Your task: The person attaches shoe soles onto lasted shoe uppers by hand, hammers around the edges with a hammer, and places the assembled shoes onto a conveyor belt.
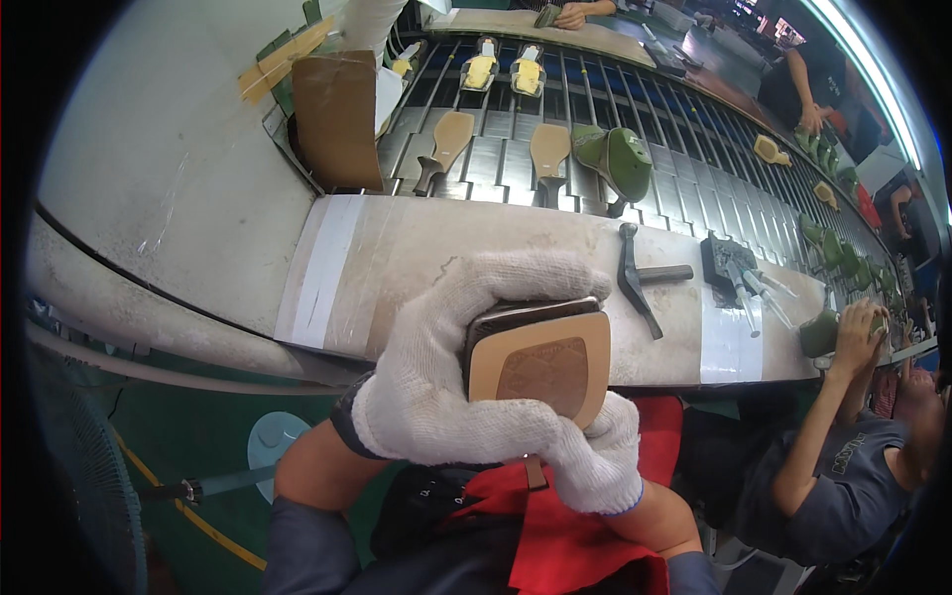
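A roller conveyor (501, 149) runs along the far edge of a worn, stained tabletop (407, 248), in a workshop with a green floor (198, 416) and a fan (89, 476) at lower left. Green footwear pieces (627, 164) and tan soles (453, 134) stand on the conveyor.

The tan sole piece (540, 372), with a brown textured patch and a dark layer behind it, is held over the middle of the tabletop's near edge. The gloved left hand (426, 377) has its fingers clamped around the piece's left side and top; the gloved right hand (600, 461) closes on its lower end, though some fingers are hidden. A gap at the top edge is too dark to judge.

Uneven squeezing could slide the tan layer out of line with the dark one, and the loose knit might slip on the smooth face, dropping the piece past the near edge. The hammer (643, 276), right of centre, could be knocked by a wide swing, as could the black block (721, 260) towards the right end. A co-worker (843, 486) sits beyond that end.
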A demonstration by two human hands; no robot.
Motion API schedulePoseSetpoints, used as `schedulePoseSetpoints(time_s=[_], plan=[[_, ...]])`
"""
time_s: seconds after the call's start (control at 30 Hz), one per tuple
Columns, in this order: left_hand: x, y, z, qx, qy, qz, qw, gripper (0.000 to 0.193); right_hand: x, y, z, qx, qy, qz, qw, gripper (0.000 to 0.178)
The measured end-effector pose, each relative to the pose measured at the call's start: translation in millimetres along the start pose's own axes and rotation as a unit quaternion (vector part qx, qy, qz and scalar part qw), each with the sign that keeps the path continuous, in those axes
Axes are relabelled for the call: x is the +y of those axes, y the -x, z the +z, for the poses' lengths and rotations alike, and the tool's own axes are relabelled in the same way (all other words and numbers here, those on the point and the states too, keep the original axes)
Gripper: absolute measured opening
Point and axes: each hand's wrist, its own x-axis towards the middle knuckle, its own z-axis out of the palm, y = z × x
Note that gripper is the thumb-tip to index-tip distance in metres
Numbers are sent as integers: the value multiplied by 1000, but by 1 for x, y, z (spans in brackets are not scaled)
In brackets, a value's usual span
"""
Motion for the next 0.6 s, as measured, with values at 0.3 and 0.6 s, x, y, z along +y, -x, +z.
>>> schedulePoseSetpoints(time_s=[0.3, 0.6], plan=[[9, 1, 6, 14, -25, -5, 1000, 91, 0, -2, 1, -2, 25, -27, 999, 23], [26, -9, 5, 11, -24, -76, 997, 62, 1, 0, 0, 3, -28, -14, 999, 25]])
